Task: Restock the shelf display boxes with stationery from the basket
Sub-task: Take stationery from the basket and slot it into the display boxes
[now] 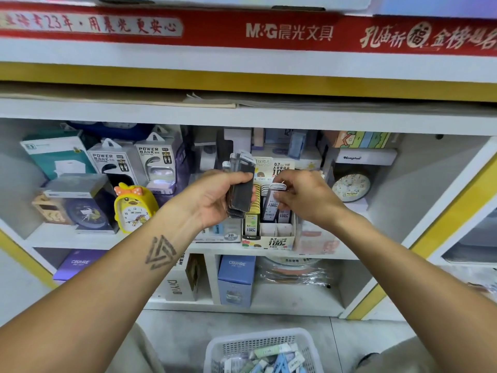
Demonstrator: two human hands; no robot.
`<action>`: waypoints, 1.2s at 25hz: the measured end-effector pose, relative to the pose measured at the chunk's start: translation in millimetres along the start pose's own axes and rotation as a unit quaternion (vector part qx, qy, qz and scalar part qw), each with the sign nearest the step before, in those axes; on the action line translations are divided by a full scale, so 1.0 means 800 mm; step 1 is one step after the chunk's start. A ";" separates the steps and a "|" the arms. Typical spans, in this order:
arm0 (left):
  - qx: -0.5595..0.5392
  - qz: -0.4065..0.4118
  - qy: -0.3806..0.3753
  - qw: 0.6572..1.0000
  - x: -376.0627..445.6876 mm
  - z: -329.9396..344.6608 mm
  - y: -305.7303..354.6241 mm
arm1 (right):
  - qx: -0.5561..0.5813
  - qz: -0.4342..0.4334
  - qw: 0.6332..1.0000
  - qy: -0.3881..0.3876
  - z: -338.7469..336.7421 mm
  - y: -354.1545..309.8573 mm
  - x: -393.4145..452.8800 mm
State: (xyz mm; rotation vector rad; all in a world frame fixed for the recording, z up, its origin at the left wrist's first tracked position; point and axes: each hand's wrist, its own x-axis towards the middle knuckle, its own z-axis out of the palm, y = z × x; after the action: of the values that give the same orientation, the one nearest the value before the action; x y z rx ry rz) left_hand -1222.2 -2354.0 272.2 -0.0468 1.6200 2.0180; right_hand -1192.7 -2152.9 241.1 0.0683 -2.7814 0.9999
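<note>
Two hands (pixel 215 197) (pixel 304 197), lead cases (pixel 240 184), "0.7 HB" display box (pixel 269 238)

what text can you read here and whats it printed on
"M&G" with Chinese characters: red shelf banner
"POWER BANK": two grey boxes
"0.7 HB", "100": lead display box
"2B": clear box
"CRUHRE": blue box, purple box
"DIY18": white box
Case labels in the hands: too blurred.

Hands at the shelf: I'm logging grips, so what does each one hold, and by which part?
The left hand grips a stack of dark lead cases around its middle. The right hand pinches one lead case near its top, over the display box.
</note>
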 end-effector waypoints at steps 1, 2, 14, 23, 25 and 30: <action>-0.001 0.001 0.000 1.000 0.000 -0.003 0.000 | -0.013 -0.005 1.000 -0.002 0.003 0.000 0.000; -0.002 0.001 -0.001 1.000 0.000 -0.004 0.001 | -0.023 -0.005 1.000 -0.005 0.004 -0.001 0.000; 0.033 0.004 -0.044 0.998 -0.002 0.001 -0.008 | 0.249 0.051 0.966 0.039 0.005 -0.028 0.007; 0.013 -0.040 -0.067 0.997 -0.005 0.001 -0.006 | 0.392 0.104 0.914 0.027 -0.008 -0.042 0.003; -0.004 -0.031 -0.040 0.999 -0.003 -0.002 -0.002 | 0.386 0.113 0.915 0.038 -0.017 -0.040 0.003; -0.011 0.003 0.021 1.000 0.002 -0.012 0.003 | 0.262 0.078 0.961 0.050 -0.036 -0.034 0.002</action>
State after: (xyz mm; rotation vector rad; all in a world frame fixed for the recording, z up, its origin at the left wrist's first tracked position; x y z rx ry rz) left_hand -1227.5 -2362.9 271.2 -0.0941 1.6256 2.0518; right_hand -1186.6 -2155.9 280.5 -0.1286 -2.3858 1.7033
